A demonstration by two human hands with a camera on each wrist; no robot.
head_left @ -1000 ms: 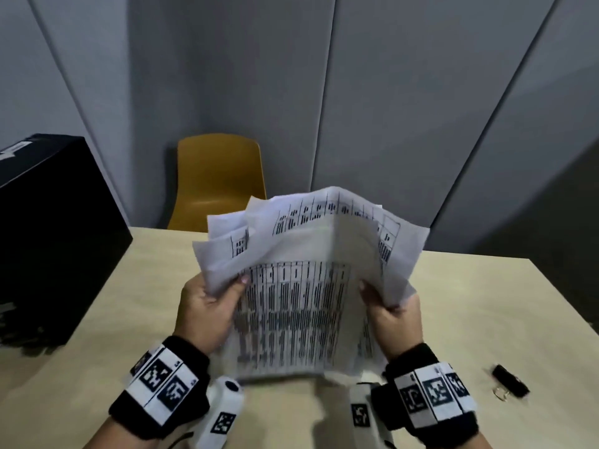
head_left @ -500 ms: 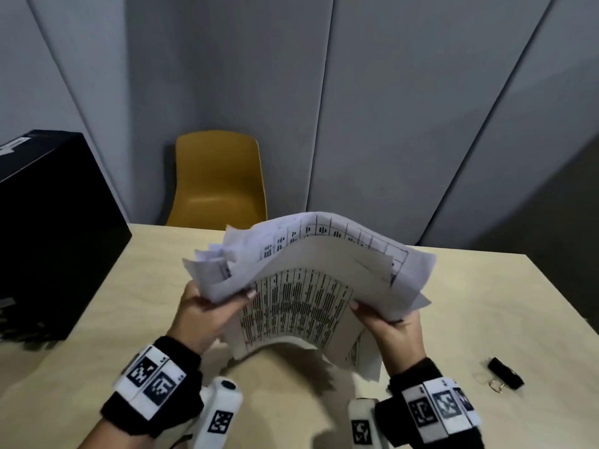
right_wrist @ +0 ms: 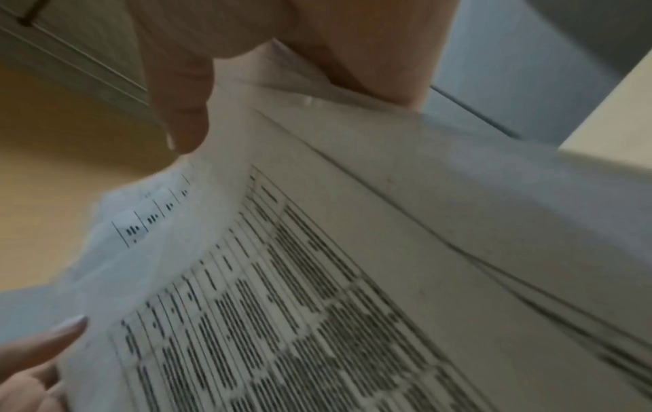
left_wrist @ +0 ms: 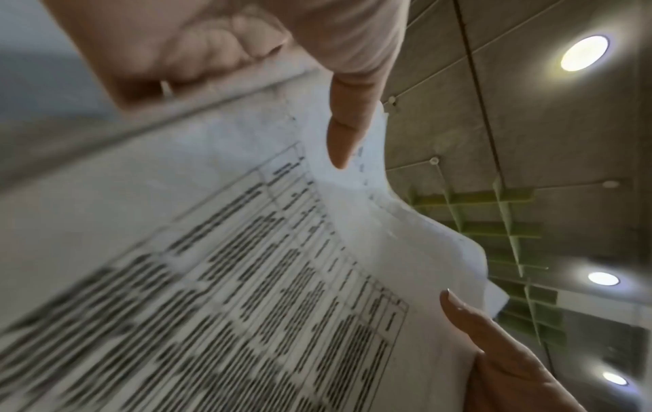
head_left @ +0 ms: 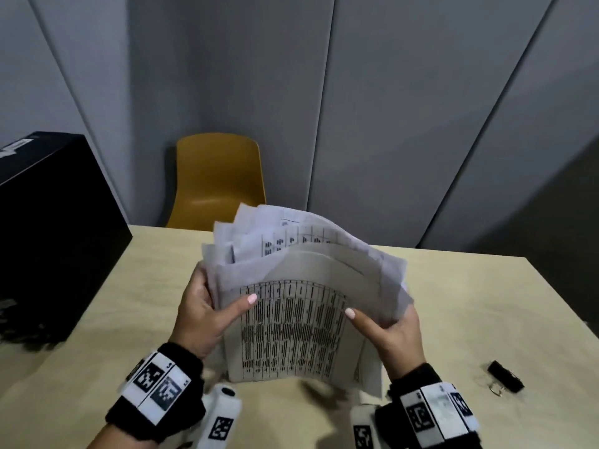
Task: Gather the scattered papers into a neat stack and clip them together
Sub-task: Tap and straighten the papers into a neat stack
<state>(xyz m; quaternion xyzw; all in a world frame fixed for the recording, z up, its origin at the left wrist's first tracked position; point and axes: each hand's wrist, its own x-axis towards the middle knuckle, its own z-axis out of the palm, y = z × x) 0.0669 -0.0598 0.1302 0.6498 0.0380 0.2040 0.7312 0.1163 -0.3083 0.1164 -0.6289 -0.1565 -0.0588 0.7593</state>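
Note:
A loose bundle of printed papers stands on its lower edge on the wooden table, its top bowed away from me and fanned unevenly. My left hand grips the left side, thumb on the front sheet. My right hand grips the right side the same way. The left wrist view shows the papers close up, pinched by that hand. In the right wrist view the papers run under the right hand. A black binder clip lies on the table at the right, apart from both hands.
A large black box sits on the table's left side. A yellow chair stands behind the far edge, in front of grey wall panels. A small metal ring lies beside the clip.
The bundle was lifted off the table and tilted flatter, then brought back down onto its lower edge. Both hands kept their grip on the sides throughout.

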